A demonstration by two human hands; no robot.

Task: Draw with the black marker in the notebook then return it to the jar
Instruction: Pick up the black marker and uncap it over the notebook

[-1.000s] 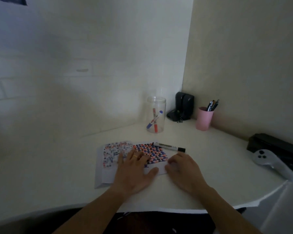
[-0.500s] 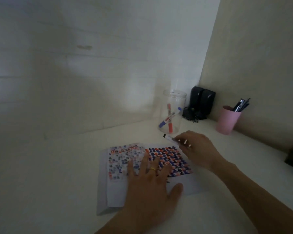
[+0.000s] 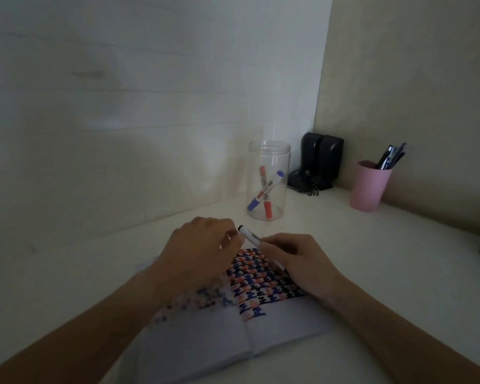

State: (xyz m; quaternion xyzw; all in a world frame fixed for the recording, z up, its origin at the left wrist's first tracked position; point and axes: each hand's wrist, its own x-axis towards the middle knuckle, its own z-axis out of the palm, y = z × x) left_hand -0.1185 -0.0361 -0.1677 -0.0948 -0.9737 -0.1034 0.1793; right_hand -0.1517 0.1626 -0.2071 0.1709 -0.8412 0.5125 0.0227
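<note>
- Gripping the black marker [image 3: 249,236] by its barrel, the right hand [image 3: 294,261] had lifted it off the bench [image 3: 399,273], where it lay a second before, and held it just above the notebook's far edge, between notebook and jar.
- The left hand [image 3: 203,250], earlier flat on the notebook [image 3: 233,322], had come up to the marker's black end; its fingertips [image 3: 234,236] closed around that end, though whether they actually pinched the cap was hard to tell.
- That suggested uncapping was the step in hand; no drawing had begun.
- The notebook lay open, its near part blank beneath the patterned rows.
- The clear jar [image 3: 269,184], just beyond the notebook, stood open-topped with a red and a blue marker inside; bare bench lay around it, the pink cup [image 3: 369,187] well apart.
</note>
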